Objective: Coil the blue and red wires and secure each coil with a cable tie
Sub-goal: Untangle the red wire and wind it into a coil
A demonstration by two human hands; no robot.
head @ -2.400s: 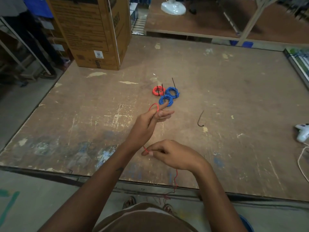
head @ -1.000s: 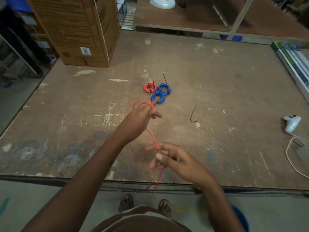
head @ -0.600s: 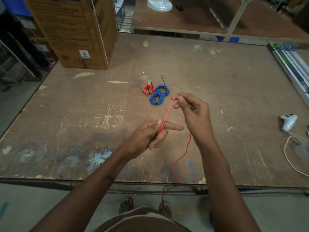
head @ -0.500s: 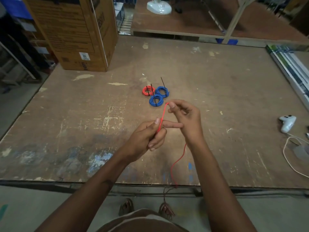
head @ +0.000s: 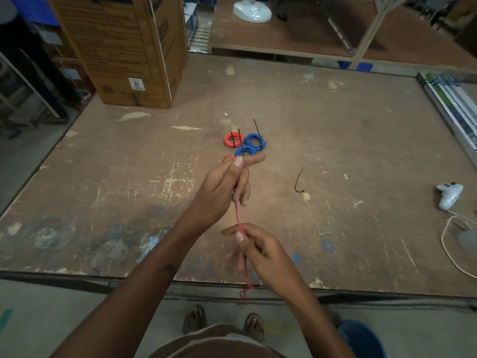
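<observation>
A loose red wire runs from my left hand down through my right hand and over the table's front edge. My left hand grips the wire's upper end, a small red loop showing above its thumb, index finger pointing right. My right hand pinches the wire between thumb and index finger lower down. Beyond the left hand lie a tied red coil and two tied blue coils, each with a black cable tie sticking up. A loose black cable tie lies to the right.
A big cardboard box stands at the table's back left. A white game controller with a white cable lies at the right edge. The worn wooden table ends just in front of my feet.
My right hand has dropped from beside the coils to near the front edge, sliding down the red wire. My left hand has risen toward the coils, with a small loop above its thumb.
</observation>
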